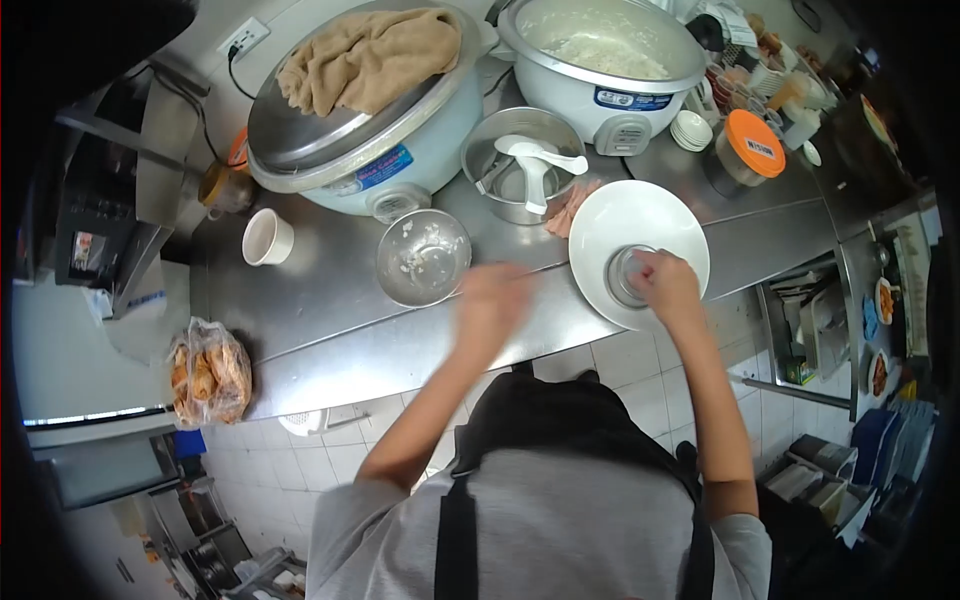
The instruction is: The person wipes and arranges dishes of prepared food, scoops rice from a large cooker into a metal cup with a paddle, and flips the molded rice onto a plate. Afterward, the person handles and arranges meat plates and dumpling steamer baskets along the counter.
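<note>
My right hand [668, 287] is over a large white plate [610, 215], its fingers closed on the rim of a small clear or metal cup [624, 278] that rests on the plate. My left hand [495, 305] is smeared by motion, so its fingers cannot be made out. Close to its left lies a metal bowl [424, 262] with grains of rice stuck inside. Behind the hands, a metal pot [478, 135] holds white rice paddles [537, 170]. A pinkish cloth [570, 212] is tucked between that pot and the plate.
An open rice cooker [620, 95] with rice inside stands at the back. Beside it, a lidded rice cooker [440, 140] carries a brown towel [375, 60]. A white paper cup [268, 238], a bag of bread [212, 375] and an orange-lidded container [748, 148] are also on the counter [340, 315].
</note>
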`<state>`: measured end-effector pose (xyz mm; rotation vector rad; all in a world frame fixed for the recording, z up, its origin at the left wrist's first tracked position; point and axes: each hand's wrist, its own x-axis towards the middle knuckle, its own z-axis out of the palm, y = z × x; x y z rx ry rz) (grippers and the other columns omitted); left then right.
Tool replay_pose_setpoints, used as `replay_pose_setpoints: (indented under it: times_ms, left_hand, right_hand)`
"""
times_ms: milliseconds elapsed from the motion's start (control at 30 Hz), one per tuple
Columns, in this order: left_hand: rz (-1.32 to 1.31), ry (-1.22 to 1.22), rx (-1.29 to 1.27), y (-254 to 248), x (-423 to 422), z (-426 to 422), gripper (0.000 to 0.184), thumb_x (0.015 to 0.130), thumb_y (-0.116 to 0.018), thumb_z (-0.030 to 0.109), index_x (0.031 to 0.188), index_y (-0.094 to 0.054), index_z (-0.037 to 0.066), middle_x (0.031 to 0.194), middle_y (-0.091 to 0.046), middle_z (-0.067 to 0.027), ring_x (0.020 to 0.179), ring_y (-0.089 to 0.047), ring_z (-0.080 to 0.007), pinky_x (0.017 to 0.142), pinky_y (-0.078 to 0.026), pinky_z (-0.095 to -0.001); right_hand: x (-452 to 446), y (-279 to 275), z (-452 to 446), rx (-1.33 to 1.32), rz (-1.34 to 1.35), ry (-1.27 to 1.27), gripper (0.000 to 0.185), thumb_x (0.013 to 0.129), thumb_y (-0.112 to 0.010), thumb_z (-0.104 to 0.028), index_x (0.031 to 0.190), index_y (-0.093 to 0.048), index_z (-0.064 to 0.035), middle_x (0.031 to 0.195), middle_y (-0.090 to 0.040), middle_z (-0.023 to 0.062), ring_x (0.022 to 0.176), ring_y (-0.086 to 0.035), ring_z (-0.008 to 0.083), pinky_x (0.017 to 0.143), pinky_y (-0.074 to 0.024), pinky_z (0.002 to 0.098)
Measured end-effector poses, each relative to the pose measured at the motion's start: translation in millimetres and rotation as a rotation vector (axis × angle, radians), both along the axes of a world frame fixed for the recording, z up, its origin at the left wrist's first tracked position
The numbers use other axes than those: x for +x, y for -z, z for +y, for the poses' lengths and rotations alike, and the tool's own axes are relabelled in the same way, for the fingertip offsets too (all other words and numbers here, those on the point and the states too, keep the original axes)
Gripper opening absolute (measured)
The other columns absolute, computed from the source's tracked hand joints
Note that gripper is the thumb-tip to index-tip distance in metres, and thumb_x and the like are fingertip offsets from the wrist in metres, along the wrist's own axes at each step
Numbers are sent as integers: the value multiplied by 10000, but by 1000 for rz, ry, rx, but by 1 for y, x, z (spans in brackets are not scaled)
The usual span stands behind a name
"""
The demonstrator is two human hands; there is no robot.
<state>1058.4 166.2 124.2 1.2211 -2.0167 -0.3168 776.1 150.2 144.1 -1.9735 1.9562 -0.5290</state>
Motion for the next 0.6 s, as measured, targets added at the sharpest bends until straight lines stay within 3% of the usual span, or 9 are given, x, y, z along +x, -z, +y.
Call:
replay_pose_setpoints:
  times_ms: [100,167,267,300,400,500,600]
  left_hand:
    - [-130,-674,-84,6,109,5,343,807,-654,117,1142,-598,71,936,-552,-162,979,-522,-324,850,-416,-417]
    - [31,-705,175,42,156,-1,419,838,-630,125,1235,-512,64,887,-537,-113,869,-555,-237,752,-494,-388]
    - [854,-526,908,65,166,-18,504,850,-582,118,1322,-410,79,865,-517,-52,707,-537,-142,594,-543,-311]
    - [850,-527,905,70,168,-20,524,842,-569,110,1335,-393,88,853,-515,-39,670,-525,-126,557,-542,-294]
    - [836,-476,974,64,167,-17,563,824,-540,95,1360,-368,111,821,-512,-9,603,-505,-89,486,-538,-255]
    - [755,-254,1157,-5,163,-14,564,809,-526,95,1358,-400,104,788,-522,24,609,-502,-59,479,-520,-229]
    - [803,-119,1178,-71,127,-47,566,809,-519,101,1363,-404,71,798,-526,36,582,-498,-58,473,-513,-222]
  right_hand:
    - [40,-7,5,-27,-320,-29,275,767,-682,-145,1038,-710,-108,822,-653,108,724,-608,271,686,-487,383]
    - [60,-15,4,-48,-405,-8,277,776,-684,-144,1047,-704,-91,842,-648,118,762,-594,279,722,-480,379]
    - [41,4,5,-356,-297,47,294,784,-686,-141,1071,-692,-79,886,-643,135,871,-578,297,797,-465,373]
    - [30,10,9,-375,-299,123,293,786,-689,-131,1074,-693,-74,960,-628,146,935,-553,313,843,-447,381]
    - [-16,30,29,-531,-112,327,388,783,-713,-154,1162,-654,-93,972,-609,154,956,-545,299,856,-441,383]
    - [-46,55,56,-491,-89,596,565,787,-730,-237,1305,-544,-107,977,-592,162,939,-552,276,823,-454,387]
    - [-51,73,80,-71,-419,746,664,813,-698,-327,1370,-435,-78,961,-583,163,831,-587,255,702,-500,363]
